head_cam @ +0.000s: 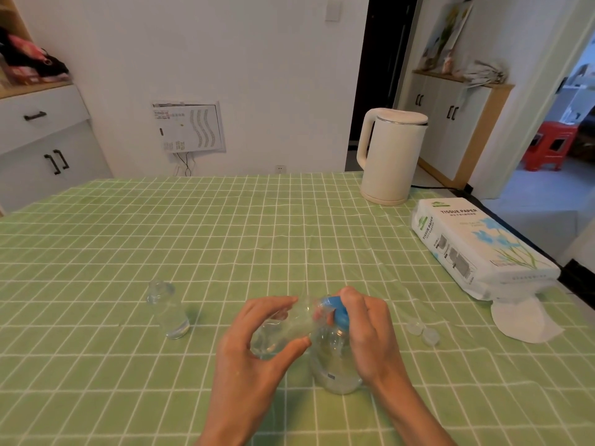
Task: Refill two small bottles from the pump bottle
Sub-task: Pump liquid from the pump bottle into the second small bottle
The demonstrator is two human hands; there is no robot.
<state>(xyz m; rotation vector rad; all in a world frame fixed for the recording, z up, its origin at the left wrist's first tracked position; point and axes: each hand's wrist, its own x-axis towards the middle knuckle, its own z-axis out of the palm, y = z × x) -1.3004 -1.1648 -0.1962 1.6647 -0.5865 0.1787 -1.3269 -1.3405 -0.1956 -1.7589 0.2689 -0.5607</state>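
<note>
Filling, seemingly: left grip [254,349] held a small clear plastic bottle [289,323] to the blue-topped clear pump bottle [335,365]; right grip [367,329] clasped its pump. Next needed steady alignment.

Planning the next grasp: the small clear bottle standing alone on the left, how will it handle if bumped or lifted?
Probably light: the small bottle looks like thin clear plastic; its fill is hard to read. Likely tippy: tall and narrow on the tablecloth. It seems uncapped, with two caps lying to the right, so a knock may spill it.
</note>
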